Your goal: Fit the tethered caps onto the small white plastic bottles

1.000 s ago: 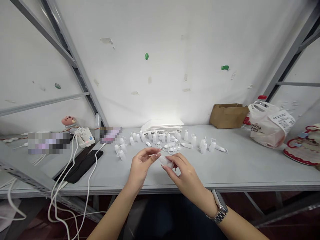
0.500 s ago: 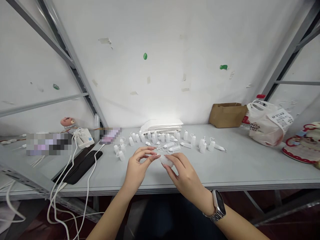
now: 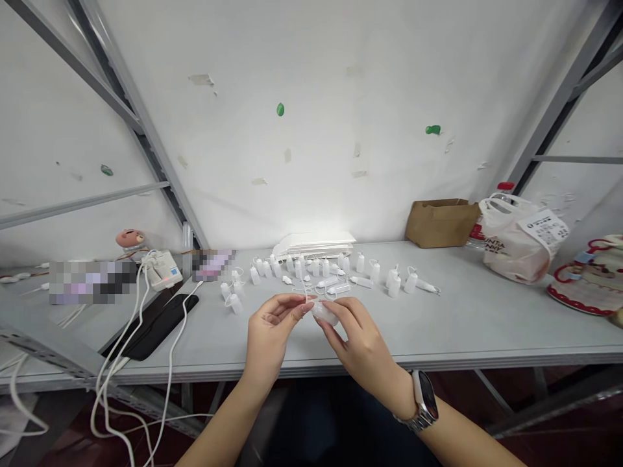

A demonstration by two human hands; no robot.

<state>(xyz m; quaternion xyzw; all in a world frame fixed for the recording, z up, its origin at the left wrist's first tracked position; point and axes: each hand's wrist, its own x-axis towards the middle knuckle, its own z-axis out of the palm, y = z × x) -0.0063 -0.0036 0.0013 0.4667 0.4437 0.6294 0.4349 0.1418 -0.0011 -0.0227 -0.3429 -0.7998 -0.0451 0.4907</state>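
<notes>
A small translucent squeeze bottle (image 3: pixel 326 314) lies tilted in my right hand (image 3: pixel 359 332), gripped between thumb and fingers above the table's front part. My left hand (image 3: pixel 273 324) is closed in a pinch at the bottle's left end. From its fingertips a thin white strap (image 3: pixel 302 280) sticks up; what else the pinch covers is hidden. Just beyond both hands lie a few translucent bottles on their sides, one of them a capped bottle (image 3: pixel 362 282). Small white caps (image 3: pixel 287 280) lie near them. Several upright bottles (image 3: pixel 394 286) stand farther back and to both sides.
Behind the bottles is a stack of white sheets (image 3: pixel 314 245). A cardboard box (image 3: pixel 442 224) and a plastic bag (image 3: pixel 516 243) stand at the right. On the left lie a black pouch (image 3: pixel 156 327), a power strip (image 3: pixel 163 271) and white cables (image 3: pixel 171 363). Metal shelf posts flank the table.
My left fingers have closed into a tighter pinch at the bottle's end, and a thin white strap now stands up from them. My right hand keeps its hold on the bottle.
</notes>
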